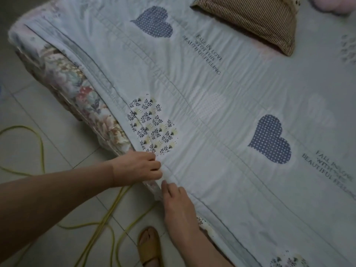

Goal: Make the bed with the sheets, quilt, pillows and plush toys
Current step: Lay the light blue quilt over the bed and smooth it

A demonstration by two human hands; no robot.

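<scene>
Our left forearm comes in closest, bare, from the lower left, with the right one rising beside it from the bottom edge, and both end at the near side of the low bed point(63, 78). By our reading the job is well past its middle. The pale mint quilt point(212, 93), stitched in long lines and printed with dotted navy hearts and grey lettering, lies spread flat over most of the mattress top. It shows only shallow creases, and its long edge runs just along the bed's outer rim. Beneath it the faded floral sheet point(100, 120) covers the side of the mattress and looks already fitted. One brown-and-cream striped pillow point(256, 20) rests on top at the far end; whether there are others we cannot tell. At the top right corner a pink, soft-looking shape point(331, 3) is cut off and blurred. It is possibly a plush toy, not yet arranged as far as we can judge. What seems left is squaring this hem, then setting pillows and toys. Our left hand point(137, 167) has its fingers curled tight, pinching the quilt's hem where it folds over the rim. Our right hand point(177, 199), just beside it, lays its fingers out almost straight on the same hem, pressing and gripping nothing we can see; its thumb is hidden.
</scene>
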